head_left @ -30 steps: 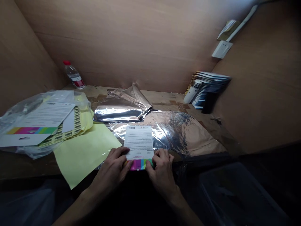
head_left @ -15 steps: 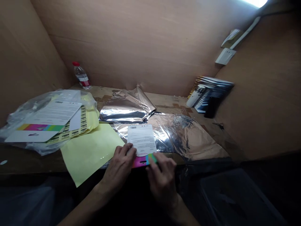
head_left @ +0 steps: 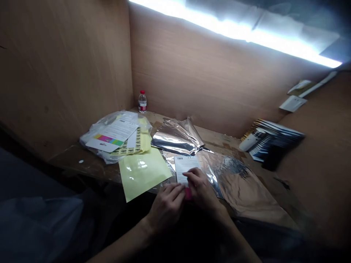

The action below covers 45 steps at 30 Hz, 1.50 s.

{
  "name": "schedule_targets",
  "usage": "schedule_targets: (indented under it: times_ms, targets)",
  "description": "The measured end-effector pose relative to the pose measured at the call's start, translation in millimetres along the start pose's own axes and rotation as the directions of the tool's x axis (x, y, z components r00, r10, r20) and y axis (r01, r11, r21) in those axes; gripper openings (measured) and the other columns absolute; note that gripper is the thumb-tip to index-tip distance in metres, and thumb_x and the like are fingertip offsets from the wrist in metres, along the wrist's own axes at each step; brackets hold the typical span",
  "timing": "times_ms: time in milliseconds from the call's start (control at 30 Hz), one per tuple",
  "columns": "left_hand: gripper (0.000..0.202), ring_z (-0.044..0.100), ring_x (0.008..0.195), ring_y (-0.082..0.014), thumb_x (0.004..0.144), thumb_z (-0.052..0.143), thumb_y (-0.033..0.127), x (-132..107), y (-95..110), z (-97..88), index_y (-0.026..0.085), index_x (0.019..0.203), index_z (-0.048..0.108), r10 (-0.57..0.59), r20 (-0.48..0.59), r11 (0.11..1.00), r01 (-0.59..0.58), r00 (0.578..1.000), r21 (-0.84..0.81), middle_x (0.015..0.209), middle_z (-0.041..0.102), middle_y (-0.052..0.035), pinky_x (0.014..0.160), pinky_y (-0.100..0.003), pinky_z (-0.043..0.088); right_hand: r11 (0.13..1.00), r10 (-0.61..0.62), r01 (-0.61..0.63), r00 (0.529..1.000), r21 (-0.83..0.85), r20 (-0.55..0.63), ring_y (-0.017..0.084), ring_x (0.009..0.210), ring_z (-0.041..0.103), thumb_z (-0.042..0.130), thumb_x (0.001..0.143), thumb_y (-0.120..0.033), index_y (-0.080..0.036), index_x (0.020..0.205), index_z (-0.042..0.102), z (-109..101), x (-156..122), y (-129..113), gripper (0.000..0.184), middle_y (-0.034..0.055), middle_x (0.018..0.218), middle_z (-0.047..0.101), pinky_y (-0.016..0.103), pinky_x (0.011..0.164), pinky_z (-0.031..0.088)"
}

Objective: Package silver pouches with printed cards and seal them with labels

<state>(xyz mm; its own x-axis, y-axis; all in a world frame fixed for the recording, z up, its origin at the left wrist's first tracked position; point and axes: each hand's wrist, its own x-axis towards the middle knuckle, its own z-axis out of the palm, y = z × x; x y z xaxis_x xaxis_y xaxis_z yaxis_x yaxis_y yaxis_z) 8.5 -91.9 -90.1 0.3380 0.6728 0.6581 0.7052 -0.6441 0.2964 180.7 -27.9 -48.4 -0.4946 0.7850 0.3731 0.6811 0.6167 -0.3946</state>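
Observation:
A white printed card with a barcode and small text lies at the table's front edge, over silver foil. Its coloured lower strip shows as a patch of pink between my hands. My left hand is closed on the card's lower left edge, fingertips on its face. My right hand covers the right side, fingers bent and the index fingertip on the text. The right thumb is hard to make out. A pale yellow sheet lies left of my left hand, overhanging the edge.
Crumpled silver foil bags lie behind the card, and another foil sheet stretches right. On the left, a clear plastic bag carries a similar card and yellow label sheets. A bottle and stacked notebooks stand farther back.
My view has swung left and up. My right hand has moved from the card's lower right corner up onto its printed face. My left hand stays by the lower left edge.

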Motion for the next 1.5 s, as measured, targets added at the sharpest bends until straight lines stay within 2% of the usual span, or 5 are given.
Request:
schedule_targets:
  times_ms: [100,267,1000,1267,1500]
  targets:
    - [0.021,0.064,0.118,-0.0253,0.098,0.055,0.016,-21.0,2.9,-23.3,0.021,0.108,0.072,-0.101,-0.078,0.995,0.101,0.992,0.001,0.116,0.077,-0.0042,0.105,-0.043,0.047,0.993,-0.111,0.101,0.981,0.066,0.160,0.019,0.104,0.061,0.050,0.091,-0.001,-0.022,0.118,0.074,18.8,41.1,-13.8,0.041,0.0067,0.112,0.066,0.031,0.092,0.049]
    - [0.054,0.047,0.142,-0.0364,0.090,0.069,0.032,-46.4,-25.1,-43.8,0.017,0.141,0.061,-0.297,0.063,0.915,0.266,0.953,0.303,0.156,0.051,-0.0141,0.115,-0.055,0.038,0.988,-0.115,0.139,0.944,-0.059,0.309,0.021,0.104,0.058,0.057,0.092,-0.005,-0.023,0.100,0.075,36.2,55.8,-35.1,0.027,0.0042,0.110,0.067,0.034,0.091,0.042]
    - [0.060,0.033,0.153,-0.0322,0.093,0.063,0.032,-61.8,-35.5,-29.0,0.021,0.150,0.053,-0.356,0.137,0.880,0.283,0.924,0.381,0.166,0.038,-0.0112,0.124,-0.053,0.030,0.930,-0.080,0.161,0.966,-0.332,0.246,0.027,0.097,0.054,0.049,0.097,-0.016,-0.017,0.098,0.059,66.6,51.6,-40.4,0.010,0.0104,0.103,0.063,0.039,0.082,0.037]
    - [0.069,0.033,0.153,-0.0308,0.086,0.062,0.022,-63.1,-43.2,-38.0,0.024,0.154,0.047,-0.318,0.189,0.902,0.235,0.929,0.362,0.167,0.035,-0.0086,0.121,-0.052,0.033,0.902,0.242,-0.286,0.955,0.325,0.170,0.018,0.076,0.055,0.045,0.101,-0.034,-0.021,0.090,0.055,-7.8,24.7,-7.9,0.019,0.0007,0.082,0.061,0.030,0.070,0.045]
    - [0.073,0.018,0.157,-0.0393,0.087,0.059,0.020,-42.0,-28.1,-31.0,0.021,0.158,0.040,-0.236,0.081,0.925,0.198,0.968,0.323,0.171,0.025,-0.0088,0.123,-0.066,0.018,0.878,0.387,-0.443,0.880,0.180,0.275,0.017,0.080,0.059,0.050,0.098,-0.029,-0.020,0.088,0.061,-40.2,-24.7,25.0,0.017,0.0004,0.084,0.065,0.026,0.070,0.044]
